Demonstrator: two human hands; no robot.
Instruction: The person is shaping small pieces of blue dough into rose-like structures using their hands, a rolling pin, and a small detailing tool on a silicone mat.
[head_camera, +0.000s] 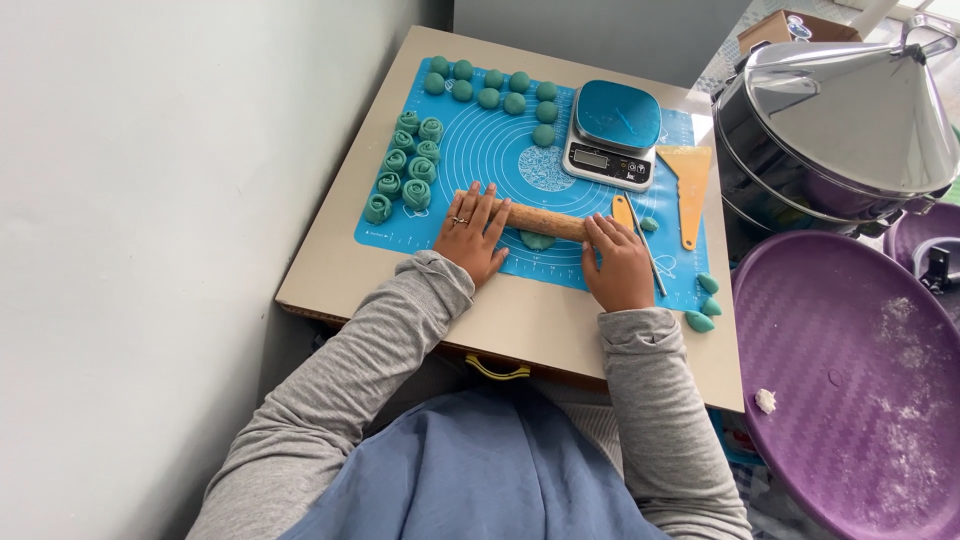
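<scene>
Left-side first: left hand (470, 236) lies flat, grip open, palm on wooden rolling pin (545, 221), long axis left-right across blue mat (480, 160) on worktop (520, 320); flattened teal dough (537, 240) beneath. Right hand (620, 265) flat, grip open on the pin's other end. Purple tray (850, 380) holds a white dough bit (766, 400).

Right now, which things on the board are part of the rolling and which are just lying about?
In use:
left hand and right hand pressing the wooden rolling pin
flattened teal dough piece under it
blue silicone mat

Lying about:
round teal dough balls
shaped teal dough rolls
digital kitchen scale
orange plastic scraper
purple round tray
</scene>
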